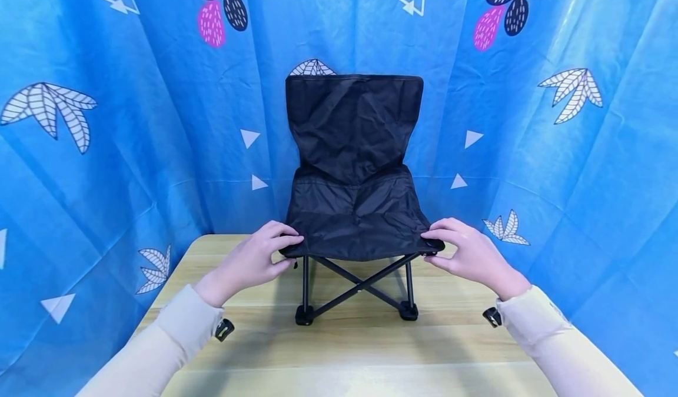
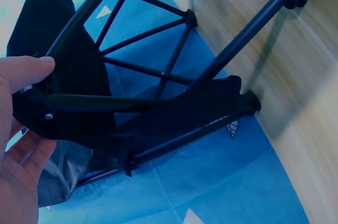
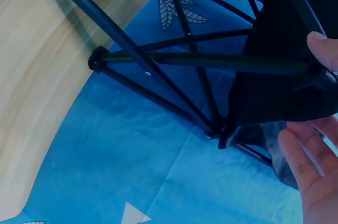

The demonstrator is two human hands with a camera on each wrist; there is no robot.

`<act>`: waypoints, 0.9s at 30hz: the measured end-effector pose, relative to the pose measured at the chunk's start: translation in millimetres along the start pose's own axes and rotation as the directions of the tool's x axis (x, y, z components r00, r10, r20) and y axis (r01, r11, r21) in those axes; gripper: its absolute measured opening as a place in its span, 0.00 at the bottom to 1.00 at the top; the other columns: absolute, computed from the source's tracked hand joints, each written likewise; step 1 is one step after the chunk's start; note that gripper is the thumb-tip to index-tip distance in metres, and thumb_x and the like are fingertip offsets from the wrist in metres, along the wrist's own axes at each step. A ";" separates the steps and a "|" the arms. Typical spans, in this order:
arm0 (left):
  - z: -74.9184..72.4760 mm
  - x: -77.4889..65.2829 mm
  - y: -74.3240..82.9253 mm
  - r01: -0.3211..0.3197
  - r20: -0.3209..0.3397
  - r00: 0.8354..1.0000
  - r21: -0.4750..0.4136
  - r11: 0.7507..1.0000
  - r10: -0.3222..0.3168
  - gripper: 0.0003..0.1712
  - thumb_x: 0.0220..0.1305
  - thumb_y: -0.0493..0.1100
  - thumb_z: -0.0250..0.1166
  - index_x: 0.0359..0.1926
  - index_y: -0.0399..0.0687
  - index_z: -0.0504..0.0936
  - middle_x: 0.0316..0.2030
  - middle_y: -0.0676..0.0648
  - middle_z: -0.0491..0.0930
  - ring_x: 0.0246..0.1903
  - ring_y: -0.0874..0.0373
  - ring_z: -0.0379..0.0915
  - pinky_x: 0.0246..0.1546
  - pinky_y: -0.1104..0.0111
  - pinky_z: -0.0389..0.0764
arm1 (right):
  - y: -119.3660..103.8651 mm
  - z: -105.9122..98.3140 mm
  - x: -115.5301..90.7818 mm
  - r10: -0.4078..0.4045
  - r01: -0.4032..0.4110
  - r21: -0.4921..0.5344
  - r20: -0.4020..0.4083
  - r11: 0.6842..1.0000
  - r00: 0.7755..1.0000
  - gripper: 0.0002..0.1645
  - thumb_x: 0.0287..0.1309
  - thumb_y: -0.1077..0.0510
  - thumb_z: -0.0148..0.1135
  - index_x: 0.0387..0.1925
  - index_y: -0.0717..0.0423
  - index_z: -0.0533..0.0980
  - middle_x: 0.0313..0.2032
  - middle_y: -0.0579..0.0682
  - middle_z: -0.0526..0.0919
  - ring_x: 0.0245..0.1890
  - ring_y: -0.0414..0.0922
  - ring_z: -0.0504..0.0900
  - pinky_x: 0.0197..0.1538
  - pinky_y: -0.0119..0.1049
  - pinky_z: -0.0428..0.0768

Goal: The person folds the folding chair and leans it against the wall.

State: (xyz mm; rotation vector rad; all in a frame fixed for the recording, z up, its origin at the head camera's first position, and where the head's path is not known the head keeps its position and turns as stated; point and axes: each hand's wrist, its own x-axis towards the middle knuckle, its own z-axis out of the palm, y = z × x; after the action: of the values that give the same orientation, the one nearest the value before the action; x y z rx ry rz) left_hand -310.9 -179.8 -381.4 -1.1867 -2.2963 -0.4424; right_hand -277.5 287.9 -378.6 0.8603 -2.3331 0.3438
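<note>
A black folding camp chair [image 1: 355, 203] stands unfolded on the wooden table, its backrest upright and its seat facing me. My left hand [image 1: 259, 256] pinches the front left corner of the seat, fingers over the fabric and thumb beneath. At the front right corner, my right hand [image 1: 466, 250] holds the seat the same way. Crossed metal legs [image 1: 360, 285] show under the seat, with black plastic feet [image 1: 304, 314] on the tabletop. In the left wrist view, the thumb [image 2: 31, 71] lies against the frame near a riveted corner joint. The right wrist view shows fingers [image 3: 301, 155] along the seat edge.
The light wooden table [image 1: 360, 350] has rounded back corners. Blue patterned curtains [image 1: 106, 179] hang behind it and along both sides, close to the chair's back. A black clip [image 1: 225, 330] sits at the left sleeve cuff and another clip [image 1: 492, 317] at the right.
</note>
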 end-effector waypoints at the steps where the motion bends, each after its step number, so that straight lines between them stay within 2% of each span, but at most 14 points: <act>1: 0.5 0.0 -0.3 -0.014 -0.013 1.000 0.004 1.000 0.014 0.27 0.55 0.33 0.83 0.58 0.41 0.91 0.53 0.44 0.87 0.55 0.48 0.83 0.54 0.53 0.88 | 0.4 0.5 -0.7 -0.010 0.010 -0.001 -0.014 1.000 1.000 0.26 0.43 0.56 0.91 0.48 0.54 0.91 0.46 0.50 0.89 0.44 0.49 0.88 0.44 0.49 0.90; 8: 0.1 -4.0 -2.5 -0.086 -0.055 0.995 0.036 0.996 0.088 0.27 0.52 0.33 0.85 0.55 0.42 0.92 0.50 0.45 0.89 0.49 0.50 0.84 0.47 0.57 0.89 | -0.6 1.8 -3.6 -0.039 0.040 0.020 -0.038 0.999 0.999 0.26 0.41 0.60 0.91 0.46 0.53 0.91 0.45 0.49 0.90 0.42 0.48 0.88 0.43 0.48 0.91; 13: -2.9 -11.3 -1.8 -0.108 -0.065 0.992 0.047 0.993 0.111 0.28 0.50 0.32 0.86 0.55 0.43 0.92 0.49 0.45 0.90 0.47 0.51 0.84 0.44 0.59 0.89 | -4.3 0.2 -3.4 -0.063 0.064 0.021 -0.036 0.998 0.997 0.26 0.40 0.59 0.92 0.45 0.51 0.91 0.44 0.48 0.89 0.40 0.45 0.88 0.40 0.44 0.90; 21: -9.4 -20.8 0.5 -0.096 -0.076 0.992 0.035 0.995 0.099 0.28 0.49 0.34 0.87 0.54 0.43 0.92 0.50 0.46 0.90 0.49 0.51 0.84 0.46 0.58 0.89 | -9.2 1.0 -0.5 -0.126 0.130 0.076 -0.060 0.988 0.990 0.29 0.36 0.65 0.91 0.46 0.53 0.91 0.44 0.48 0.90 0.41 0.46 0.88 0.43 0.40 0.89; 24: -10.9 -22.7 2.1 -0.089 -0.079 0.993 0.033 0.995 0.091 0.27 0.49 0.34 0.87 0.53 0.43 0.92 0.50 0.47 0.89 0.50 0.51 0.84 0.47 0.57 0.90 | -9.9 1.3 0.2 -0.130 0.135 0.096 -0.056 0.986 0.990 0.29 0.36 0.65 0.91 0.46 0.53 0.91 0.44 0.48 0.91 0.42 0.46 0.88 0.44 0.38 0.88; 27: -12.3 -23.0 4.2 -0.082 -0.070 0.994 0.036 0.996 0.084 0.26 0.51 0.35 0.87 0.53 0.43 0.92 0.51 0.47 0.88 0.51 0.51 0.84 0.47 0.58 0.90 | -10.9 0.2 0.0 -0.121 0.124 0.108 -0.041 0.986 0.992 0.29 0.36 0.65 0.91 0.46 0.53 0.91 0.44 0.48 0.91 0.42 0.46 0.88 0.44 0.40 0.89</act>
State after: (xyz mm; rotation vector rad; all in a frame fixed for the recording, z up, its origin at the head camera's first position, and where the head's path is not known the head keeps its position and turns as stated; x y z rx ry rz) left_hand -292.6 -198.8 -384.5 -1.2252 -2.1767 -0.4083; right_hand -270.5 279.6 -378.5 1.0380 -2.2347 0.4346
